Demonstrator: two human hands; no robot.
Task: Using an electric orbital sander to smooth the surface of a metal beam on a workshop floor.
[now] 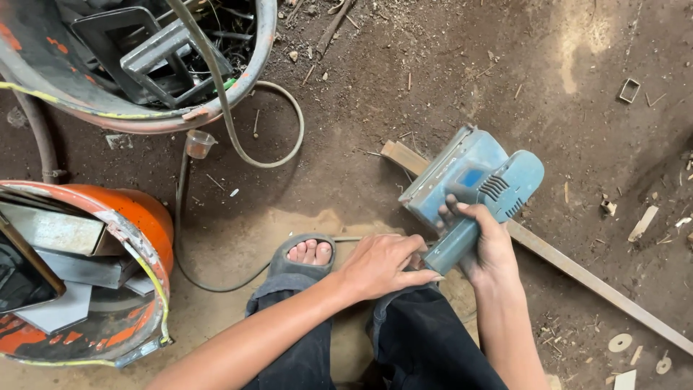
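A blue electric power tool (473,180) with a flat metal base rests on a long wooden strip (577,271) that lies across the dirt floor. My right hand (485,242) is wrapped around the tool's blue handle. My left hand (382,266) lies flat just beside that handle, fingertips touching its lower end, above my knee in dark trousers. My foot in a grey sandal (303,256) stands to the left of it.
An orange drum (137,217) with metal offcuts stands at the left. A second drum (253,68) with metal sections is at top left. A grey cable (281,155) loops over the floor. Wood chips and a small disc (619,342) lie at the right.
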